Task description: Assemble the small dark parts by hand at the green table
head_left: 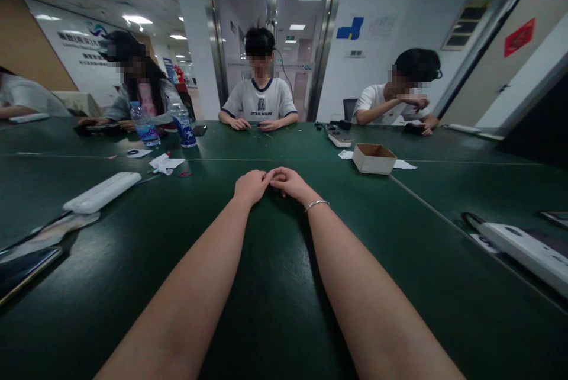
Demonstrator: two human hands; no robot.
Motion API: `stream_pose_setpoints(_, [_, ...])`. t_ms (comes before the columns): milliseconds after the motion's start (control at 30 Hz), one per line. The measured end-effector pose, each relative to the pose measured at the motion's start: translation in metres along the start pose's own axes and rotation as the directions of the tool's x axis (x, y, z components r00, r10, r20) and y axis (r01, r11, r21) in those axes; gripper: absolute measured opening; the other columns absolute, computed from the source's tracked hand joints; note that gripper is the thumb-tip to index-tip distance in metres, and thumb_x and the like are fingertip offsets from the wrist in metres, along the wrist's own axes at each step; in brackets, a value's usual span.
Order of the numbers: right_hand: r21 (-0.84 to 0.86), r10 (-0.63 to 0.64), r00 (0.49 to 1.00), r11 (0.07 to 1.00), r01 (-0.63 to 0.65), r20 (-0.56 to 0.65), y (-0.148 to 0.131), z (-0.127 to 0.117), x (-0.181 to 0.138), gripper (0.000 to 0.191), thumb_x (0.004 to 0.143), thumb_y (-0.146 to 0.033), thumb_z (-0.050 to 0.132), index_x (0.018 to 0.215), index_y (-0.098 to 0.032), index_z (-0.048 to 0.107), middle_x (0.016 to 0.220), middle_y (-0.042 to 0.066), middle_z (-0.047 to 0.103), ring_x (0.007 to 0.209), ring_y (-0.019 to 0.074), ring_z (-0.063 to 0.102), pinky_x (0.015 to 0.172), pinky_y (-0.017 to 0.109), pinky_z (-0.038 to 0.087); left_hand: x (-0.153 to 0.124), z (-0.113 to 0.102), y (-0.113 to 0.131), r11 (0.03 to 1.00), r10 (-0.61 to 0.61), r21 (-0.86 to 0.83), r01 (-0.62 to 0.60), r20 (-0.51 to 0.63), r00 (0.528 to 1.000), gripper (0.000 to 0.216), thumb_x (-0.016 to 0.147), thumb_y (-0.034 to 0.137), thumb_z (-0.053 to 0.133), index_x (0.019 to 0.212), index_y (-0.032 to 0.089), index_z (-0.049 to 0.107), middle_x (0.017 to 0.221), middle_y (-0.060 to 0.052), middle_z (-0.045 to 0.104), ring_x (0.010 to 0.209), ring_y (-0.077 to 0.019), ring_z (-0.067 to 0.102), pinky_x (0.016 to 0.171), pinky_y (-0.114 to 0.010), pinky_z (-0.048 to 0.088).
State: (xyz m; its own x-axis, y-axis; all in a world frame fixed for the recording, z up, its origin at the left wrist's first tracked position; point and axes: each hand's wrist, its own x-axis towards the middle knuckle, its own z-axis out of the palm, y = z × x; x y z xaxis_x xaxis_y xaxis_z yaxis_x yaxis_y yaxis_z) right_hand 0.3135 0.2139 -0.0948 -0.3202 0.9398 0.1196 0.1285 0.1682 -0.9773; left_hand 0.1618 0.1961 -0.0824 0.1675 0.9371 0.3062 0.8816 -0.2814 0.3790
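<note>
Both arms stretch forward over the dark green table. My left hand is closed, knuckles up, and its thumb side meets the other hand. My right hand, with a silver bracelet at the wrist, has its fingers curled in and their tips pressed close to the left thumb. Whatever the fingers hold, if anything, is hidden or too small to name. Both hands rest on or just over the tabletop.
An open small box stands ahead to the right. Two water bottles, paper scraps and a white power strip are on the left. Another power strip lies right. Several people wearing headgear sit across the table.
</note>
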Motion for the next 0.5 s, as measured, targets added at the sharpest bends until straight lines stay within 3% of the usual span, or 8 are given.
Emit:
stream_pose_setpoints(67, [-0.05,-0.009,0.999,0.999,0.007,-0.038,0.003,0.004,0.001,0.031,0.072,-0.005,0.067,0.097,-0.019,0.055,0.074,-0.004,0.063,0.042,0.0051,0.049,0.038,0.017,0.043,-0.002,0.0,0.005,0.998,0.033,0.048,-0.032,-0.01,0.999,0.053,0.092,0.057,0.027,0.094,0.02,0.065,0.1,-0.009,0.065,0.089,-0.023,0.06,0.073,-0.03,0.042])
stream_pose_setpoints(167, [-0.196,-0.044,0.993,0.98,0.022,-0.109,0.007,0.009,0.0,0.039,0.073,-0.006,0.065,0.108,-0.02,0.054,0.078,-0.003,0.063,0.044,0.0067,0.051,0.043,0.02,0.046,-0.002,0.006,0.005,0.997,0.081,-0.009,-0.082,-0.013,0.997,0.043,0.091,0.054,0.036,0.103,0.021,0.061,0.104,-0.008,0.063,0.09,-0.0211,0.06,0.074,-0.029,0.043])
stream_pose_setpoints(267, [-0.354,-0.119,0.98,0.934,0.056,-0.159,0.009,0.015,-0.001,0.049,0.068,-0.007,0.07,0.113,-0.02,0.055,0.091,0.0,0.065,0.067,0.0127,0.062,0.063,0.025,0.052,0.003,0.013,-0.003,0.975,0.096,-0.195,-0.104,-0.048,0.994,0.03,0.088,0.047,0.049,0.099,0.021,0.061,0.102,-0.006,0.062,0.088,-0.0189,0.059,0.074,-0.028,0.044])
stream_pose_setpoints(367, [-0.399,-0.126,0.977,0.916,0.048,-0.171,0.007,0.021,-0.004,0.063,0.063,-0.009,0.075,0.121,-0.02,0.054,0.109,0.005,0.064,0.09,0.0171,0.062,0.083,0.03,0.05,0.007,0.017,-0.014,0.902,0.003,-0.431,-0.021,-0.042,0.999,0.022,0.083,0.04,0.057,0.09,0.02,0.063,0.093,-0.003,0.064,0.079,-0.0156,0.059,0.071,-0.027,0.044])
stream_pose_setpoints(500, [-0.357,-0.033,0.985,0.934,-0.031,-0.171,-0.004,0.022,-0.03,0.068,0.071,-0.013,0.069,0.134,-0.023,0.045,0.124,0.009,0.058,0.071,0.0115,0.058,0.072,0.03,0.05,-0.003,0.009,-0.022,0.764,-0.05,-0.636,0.111,0.114,0.992,0.022,0.081,0.037,0.059,0.091,0.017,0.061,0.089,-0.002,0.065,0.057,-0.0096,0.057,0.056,-0.023,0.041])
